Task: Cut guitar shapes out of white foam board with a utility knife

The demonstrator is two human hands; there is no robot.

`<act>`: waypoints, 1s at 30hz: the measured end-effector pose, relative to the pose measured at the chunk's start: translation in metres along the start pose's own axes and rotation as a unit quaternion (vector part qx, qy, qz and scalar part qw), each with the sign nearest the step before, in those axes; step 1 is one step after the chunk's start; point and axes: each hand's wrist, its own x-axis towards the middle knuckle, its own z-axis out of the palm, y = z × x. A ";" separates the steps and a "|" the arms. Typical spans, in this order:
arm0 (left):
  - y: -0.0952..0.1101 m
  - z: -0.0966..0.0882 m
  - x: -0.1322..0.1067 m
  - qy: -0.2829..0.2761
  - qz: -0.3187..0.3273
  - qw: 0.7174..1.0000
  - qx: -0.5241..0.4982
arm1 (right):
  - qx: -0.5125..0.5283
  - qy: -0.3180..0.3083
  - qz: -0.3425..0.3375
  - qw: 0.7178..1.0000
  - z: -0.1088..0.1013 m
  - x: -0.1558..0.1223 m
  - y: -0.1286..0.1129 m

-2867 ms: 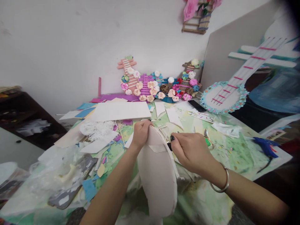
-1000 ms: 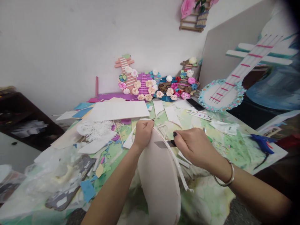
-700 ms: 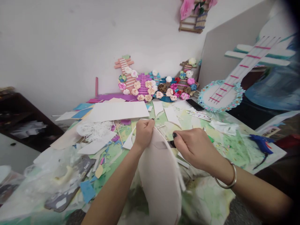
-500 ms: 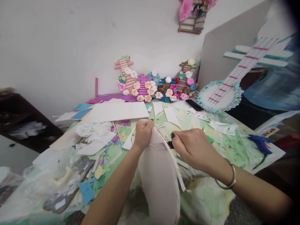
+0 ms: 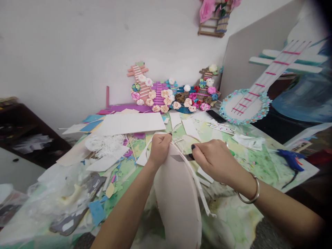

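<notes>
My left hand [image 5: 160,149] is closed on the top end of a long, rounded white board [image 5: 177,197], which stands upright in front of me. A utility knife [image 5: 181,157] is gripped in my right hand [image 5: 215,159], its blade lying across the board's right edge just below my left hand. Along that edge a thin white strip [image 5: 201,193] hangs partly loose, its lower end sticking out to the right. My fingers hide most of the knife's handle. The bottom of the board runs out of view.
Paper scraps and a white sheet [image 5: 129,123] cover the table's left side. Flower-trimmed model instruments [image 5: 158,97] line the wall. At right are a larger model instrument [image 5: 245,105], a black phone [image 5: 215,116] and a blue glue gun [image 5: 290,159]. A grey phone case [image 5: 77,204] lies front left.
My right hand has shifted slightly up with the knife, and more of its blade shows across the board's edge. My left hand keeps its grip on the board.
</notes>
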 end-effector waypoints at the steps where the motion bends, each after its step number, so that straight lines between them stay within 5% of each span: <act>1: -0.001 0.000 0.000 0.000 -0.001 1.000 -0.002 | -0.001 0.000 0.000 1.000 0.001 0.000 0.001; 18: 0.007 0.002 -0.001 0.049 0.029 0.997 0.058 | 0.032 0.032 -0.015 0.999 -0.001 -0.004 -0.001; 30: 0.013 0.006 -0.003 0.024 0.030 0.998 0.045 | 0.000 0.019 -0.016 1.000 -0.009 -0.004 -0.008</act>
